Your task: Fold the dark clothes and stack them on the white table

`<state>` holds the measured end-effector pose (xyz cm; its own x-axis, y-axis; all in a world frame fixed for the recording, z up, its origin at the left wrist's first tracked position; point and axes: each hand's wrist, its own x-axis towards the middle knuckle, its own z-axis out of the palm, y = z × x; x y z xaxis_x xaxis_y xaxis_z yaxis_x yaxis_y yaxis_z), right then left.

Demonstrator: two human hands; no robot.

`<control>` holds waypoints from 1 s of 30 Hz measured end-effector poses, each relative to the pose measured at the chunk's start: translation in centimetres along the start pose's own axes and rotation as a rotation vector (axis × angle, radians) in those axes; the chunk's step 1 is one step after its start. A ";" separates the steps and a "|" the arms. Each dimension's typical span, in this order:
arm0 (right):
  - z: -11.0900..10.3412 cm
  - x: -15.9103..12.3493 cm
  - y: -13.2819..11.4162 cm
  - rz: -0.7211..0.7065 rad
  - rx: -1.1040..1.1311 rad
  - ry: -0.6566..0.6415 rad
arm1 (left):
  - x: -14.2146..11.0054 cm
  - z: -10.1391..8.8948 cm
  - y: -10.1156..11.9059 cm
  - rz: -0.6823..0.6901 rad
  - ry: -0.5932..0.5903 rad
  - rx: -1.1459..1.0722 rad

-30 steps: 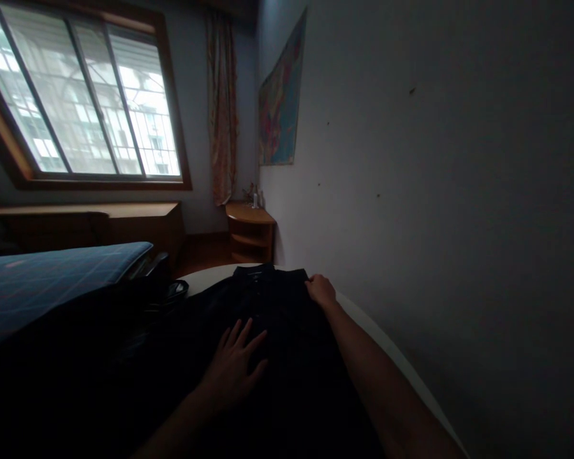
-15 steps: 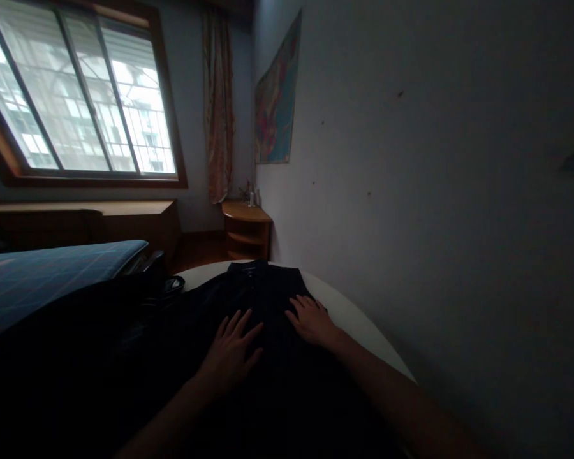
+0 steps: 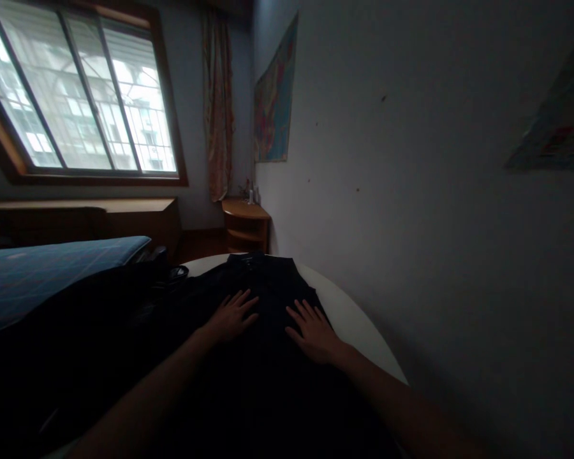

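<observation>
A dark collared shirt (image 3: 268,376) lies spread over a white round-edged table (image 3: 358,325), its collar at the far edge. My left hand (image 3: 231,315) rests flat on the shirt's chest, left of the middle, with the fingers spread. On the right side of the shirt my right hand (image 3: 314,331) lies palm down, fingers apart. Neither hand grips the cloth. The lower part of the shirt is too dark to make out its folds.
A dark bag-like heap (image 3: 124,299) lies at the left, touching the shirt's side. Behind it is a blue checked mattress (image 3: 67,268). The wall (image 3: 411,268) stands close on the right. A wooden corner shelf (image 3: 245,210) stands beyond the table.
My right hand has let go of the shirt's shoulder edge and moved down onto the cloth, opening flat. My left hand has slid slightly forward. The view has turned a little to the right.
</observation>
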<state>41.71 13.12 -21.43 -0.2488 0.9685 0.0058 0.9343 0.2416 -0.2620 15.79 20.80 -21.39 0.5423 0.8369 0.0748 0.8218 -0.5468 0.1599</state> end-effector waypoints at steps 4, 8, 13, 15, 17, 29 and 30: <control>-0.2 1.4 0.4 0.004 -0.017 0.025 | -1.3 -1.9 3.3 -0.011 0.140 0.064; -0.2 2.0 0.6 0.000 -0.002 0.053 | -6.6 -3.5 9.1 0.252 0.111 -0.116; 0.0 1.6 0.5 -0.003 0.028 0.090 | -12.5 -2.7 13.2 0.531 -0.209 -0.100; 0.0 1.5 0.4 -0.003 0.037 0.103 | -13.1 -2.3 13.3 0.492 -0.257 -0.078; 0.0 1.4 0.4 -0.009 0.044 0.137 | -13.1 -2.2 12.8 0.423 -0.263 -0.151; -3.6 -4.5 -3.2 -0.586 0.282 0.189 | -9.7 0.6 8.9 -0.072 -0.250 -1.054; -4.0 -5.6 -3.8 -0.659 0.287 0.175 | -9.6 0.8 8.8 -0.067 -0.249 -1.077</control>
<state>40.53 6.99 -16.62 -0.6685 0.6292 0.3966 0.4959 0.7745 -0.3928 17.95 7.91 -21.46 0.6221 0.7691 -0.1469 0.3346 -0.0914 0.9379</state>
